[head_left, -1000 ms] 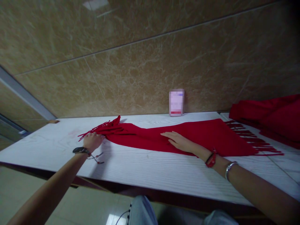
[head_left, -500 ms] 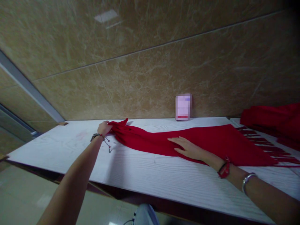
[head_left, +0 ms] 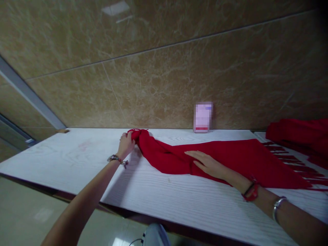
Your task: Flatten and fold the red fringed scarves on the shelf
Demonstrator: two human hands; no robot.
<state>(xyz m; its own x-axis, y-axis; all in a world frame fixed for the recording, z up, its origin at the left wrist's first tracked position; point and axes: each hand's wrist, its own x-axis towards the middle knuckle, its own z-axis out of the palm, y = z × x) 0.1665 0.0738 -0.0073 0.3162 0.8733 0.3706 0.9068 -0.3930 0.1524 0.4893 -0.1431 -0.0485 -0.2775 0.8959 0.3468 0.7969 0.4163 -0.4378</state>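
Note:
A long red scarf with fringed ends lies along a white table. My left hand is closed around the scarf's left end, which is bunched and lifted slightly off the table near the wall. My right hand lies flat with fingers stretched out on the middle of the scarf, pressing it down. The fringe at the scarf's right end spreads over the table.
More red fabric is piled at the far right on the table. A small pink card leans against the brown marble wall. The table's front edge runs close to my body; tiled floor lies below left.
My left hand has gathered the scarf's left fringed end and carried it rightward and toward the wall. The right hand has stayed flat on the scarf's middle.

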